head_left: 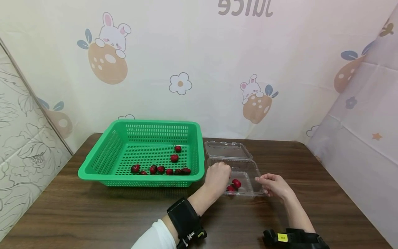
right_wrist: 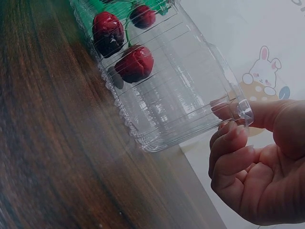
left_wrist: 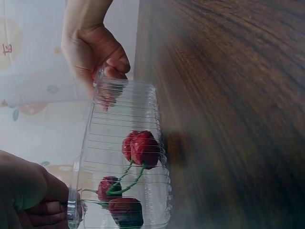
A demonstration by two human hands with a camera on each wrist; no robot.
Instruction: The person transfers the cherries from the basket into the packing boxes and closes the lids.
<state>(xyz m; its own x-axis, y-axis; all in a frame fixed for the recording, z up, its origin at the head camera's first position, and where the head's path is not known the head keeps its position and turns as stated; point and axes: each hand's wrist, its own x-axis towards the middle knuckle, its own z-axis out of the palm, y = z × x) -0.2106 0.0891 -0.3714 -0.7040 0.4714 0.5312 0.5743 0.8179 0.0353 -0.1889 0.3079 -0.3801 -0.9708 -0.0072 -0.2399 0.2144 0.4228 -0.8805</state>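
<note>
A clear hinged plastic box (head_left: 248, 173) lies with its lid folded back, red cherries (head_left: 237, 183) with green stems inside. My left hand (head_left: 219, 176) is over the box's left side, fingers curled downward. In the left wrist view, a bit of a dark red cherry (left_wrist: 83, 210) shows at its fingertips by the rim, mostly hidden by the fingers. My right hand (head_left: 273, 185) pinches the right rim of the box between thumb and fingers, as the right wrist view also shows.
Left of the box stands a green slotted basket (head_left: 199, 148) holding several cherries (head_left: 161, 169), most along its near side. The brown wooden table (head_left: 93, 214) ends at a patterned curtain (head_left: 211, 103) behind. The lid (head_left: 228, 149) lies toward that back edge.
</note>
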